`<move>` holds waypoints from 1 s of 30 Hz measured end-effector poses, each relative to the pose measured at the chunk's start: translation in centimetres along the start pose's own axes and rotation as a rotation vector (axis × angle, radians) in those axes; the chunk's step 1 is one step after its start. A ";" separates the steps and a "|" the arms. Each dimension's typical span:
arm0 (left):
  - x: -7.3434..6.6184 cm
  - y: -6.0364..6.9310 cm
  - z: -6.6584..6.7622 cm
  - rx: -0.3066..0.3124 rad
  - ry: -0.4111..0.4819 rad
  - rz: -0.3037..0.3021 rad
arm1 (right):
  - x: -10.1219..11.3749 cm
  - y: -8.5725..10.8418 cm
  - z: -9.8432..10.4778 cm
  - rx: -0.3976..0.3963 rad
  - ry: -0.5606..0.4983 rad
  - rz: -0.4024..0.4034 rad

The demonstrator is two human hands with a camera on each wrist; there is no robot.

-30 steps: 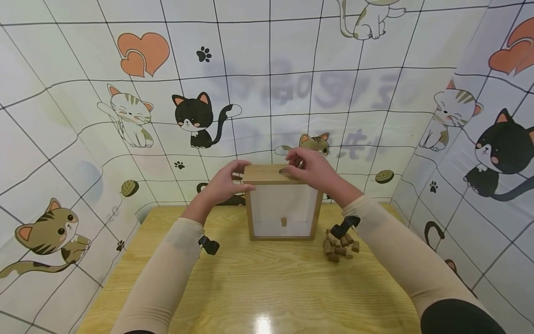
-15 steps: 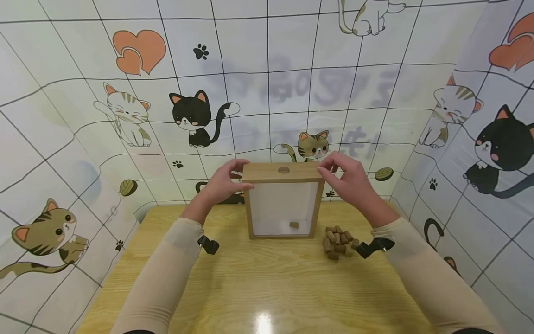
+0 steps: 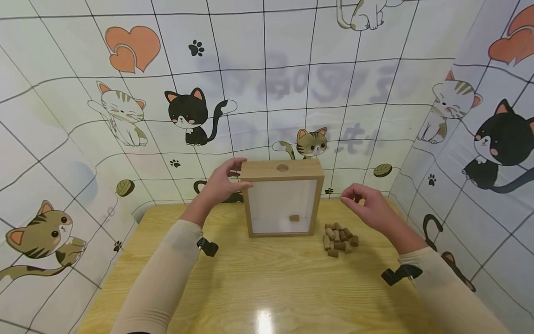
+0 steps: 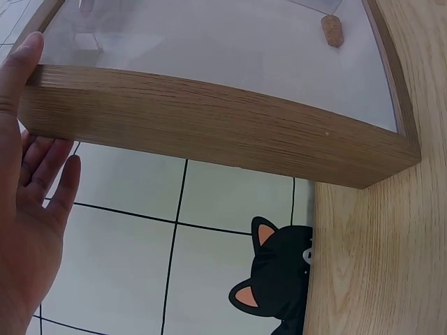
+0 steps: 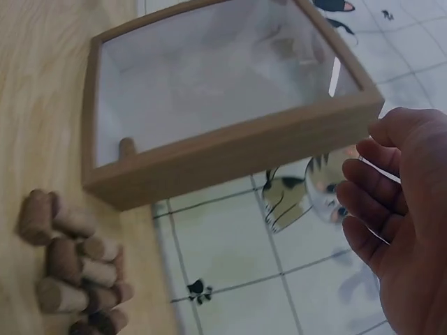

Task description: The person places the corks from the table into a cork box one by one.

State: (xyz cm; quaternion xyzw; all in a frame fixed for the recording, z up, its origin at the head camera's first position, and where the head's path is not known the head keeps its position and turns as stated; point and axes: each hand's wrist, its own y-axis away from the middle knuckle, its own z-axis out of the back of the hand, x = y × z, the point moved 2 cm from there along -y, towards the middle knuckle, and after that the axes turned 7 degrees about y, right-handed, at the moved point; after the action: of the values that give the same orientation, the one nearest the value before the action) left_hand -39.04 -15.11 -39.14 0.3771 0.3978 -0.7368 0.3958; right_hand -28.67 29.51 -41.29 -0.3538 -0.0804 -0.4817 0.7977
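A shallow wooden shadow box (image 3: 283,170) with a clear front and a round hole in its top stands upright on the table. Inside, near the bottom right, is a single cork (image 3: 294,218). My left hand (image 3: 221,182) holds the box's upper left corner, thumb at the front and fingers behind, as the left wrist view also shows. My right hand (image 3: 369,208) is in the air right of the box, fingers loosely curled with nothing visible in them. Below it, a small pile of wine corks (image 5: 77,272) lies beside the box's lower right corner.
The light wooden table (image 3: 258,273) extends in front of the box. Behind it and at both sides hangs a white sheet (image 3: 250,69) with grid lines and cartoon cats. Each sleeve carries a black wrist camera (image 3: 207,247).
My right hand has moved from the hole on top past the box's right edge, then down and right, off the box. The cork inside has shifted right and lies sideways. My left hand stays put.
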 end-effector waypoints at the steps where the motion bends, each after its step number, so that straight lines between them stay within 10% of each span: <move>1: -0.1 0.0 0.0 -0.002 -0.005 -0.001 | -0.5 0.5 -0.1 0.010 -0.001 -0.020; 30: 0.1 -0.1 -0.2 0.014 -0.005 -0.028 | -10.5 9.1 -5.9 0.175 0.001 -0.265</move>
State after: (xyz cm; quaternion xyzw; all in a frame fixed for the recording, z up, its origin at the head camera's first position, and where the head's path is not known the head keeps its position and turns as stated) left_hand -39.15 -14.92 -39.27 0.3724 0.3971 -0.7460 0.3837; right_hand -27.92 35.81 -54.95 -0.2690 -0.1675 -0.5740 0.7551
